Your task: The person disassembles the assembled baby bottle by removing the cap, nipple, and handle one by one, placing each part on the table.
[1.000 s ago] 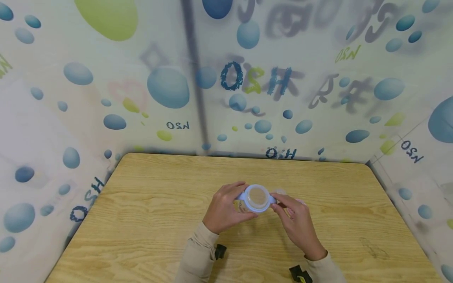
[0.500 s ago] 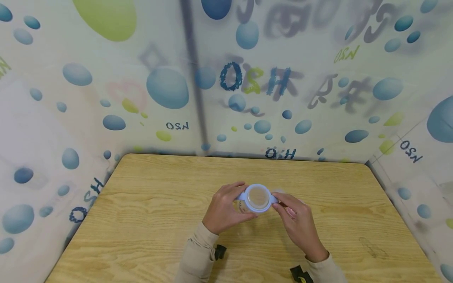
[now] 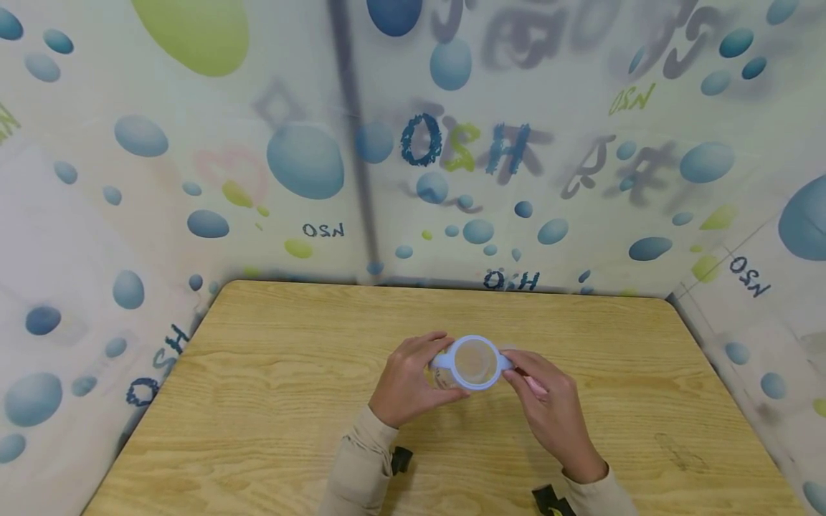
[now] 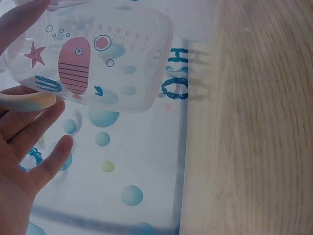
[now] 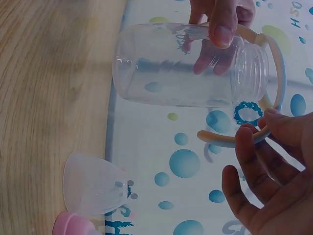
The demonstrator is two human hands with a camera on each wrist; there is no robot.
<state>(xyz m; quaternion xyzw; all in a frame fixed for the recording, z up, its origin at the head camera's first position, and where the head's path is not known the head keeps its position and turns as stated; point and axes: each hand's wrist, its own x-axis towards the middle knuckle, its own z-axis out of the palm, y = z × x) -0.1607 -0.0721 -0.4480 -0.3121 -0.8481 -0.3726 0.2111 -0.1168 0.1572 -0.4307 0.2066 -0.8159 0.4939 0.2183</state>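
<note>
A clear baby bottle (image 5: 171, 68) with a printed pink fish and starfish is held by my left hand (image 3: 408, 378), its mouth towards me in the head view. My right hand (image 3: 548, 394) pinches one grip of a pale blue, two-handled ring (image 5: 279, 68). At the threaded neck the ring stands tilted, its right side out past the mouth. The ring's other grip (image 4: 29, 102) lies by my left fingers in the left wrist view. Whether those fingers press on it, I cannot tell.
A translucent dome cap (image 5: 93, 183) stands on the wooden table (image 3: 290, 401), beside a pink part (image 5: 73, 225). In the head view, my right hand mostly covers both. Patterned walls (image 3: 413, 208) enclose the table's back and sides.
The right hand has shifted slightly right and towards me, drawing the ring's right side the same way. The ring looks a little larger. The left hand and bottle have hardly moved.
</note>
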